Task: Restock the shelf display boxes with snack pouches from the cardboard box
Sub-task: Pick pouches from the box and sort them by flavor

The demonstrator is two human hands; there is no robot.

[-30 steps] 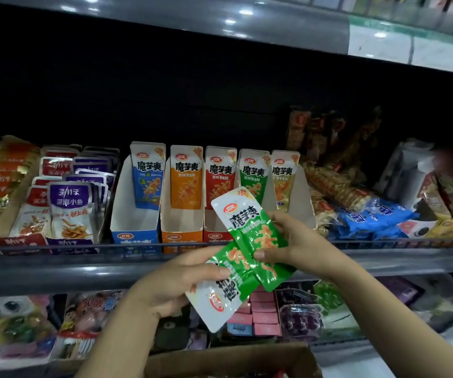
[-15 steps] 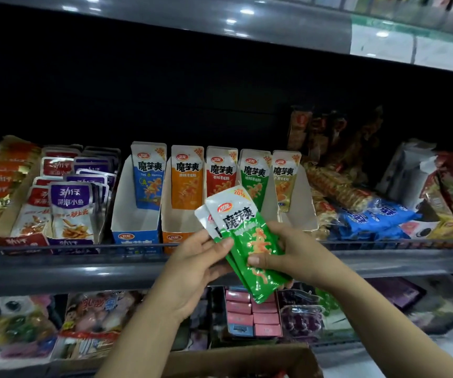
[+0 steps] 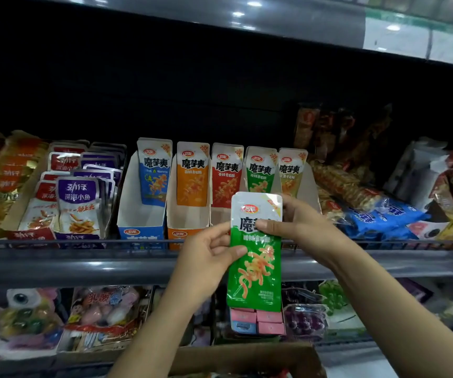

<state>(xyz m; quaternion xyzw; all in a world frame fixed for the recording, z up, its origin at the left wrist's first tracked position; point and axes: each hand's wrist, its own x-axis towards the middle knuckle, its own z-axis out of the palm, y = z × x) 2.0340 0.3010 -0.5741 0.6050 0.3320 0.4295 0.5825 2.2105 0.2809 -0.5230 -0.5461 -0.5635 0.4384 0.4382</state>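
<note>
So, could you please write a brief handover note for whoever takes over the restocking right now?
Left hand and right hand: both hold the green pouches, squared upright in front of the shelf rail.
Display boxes: blue, orange, red each show one pouch at the back, fronts empty. Green slot is behind the hands.
Cardboard box is below.
Done: pouches aligned.
Left: set them in the green slot, then fill the rest.

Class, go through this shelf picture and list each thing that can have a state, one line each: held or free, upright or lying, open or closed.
Green pouches: upright, stacked, held by both hands.
Left hand: gripping the pouches' left edge.
Right hand: gripping their upper right.
Blue display box: open, one pouch standing at the back.
Orange display box: open, one pouch standing.
Cardboard box: open.
</note>
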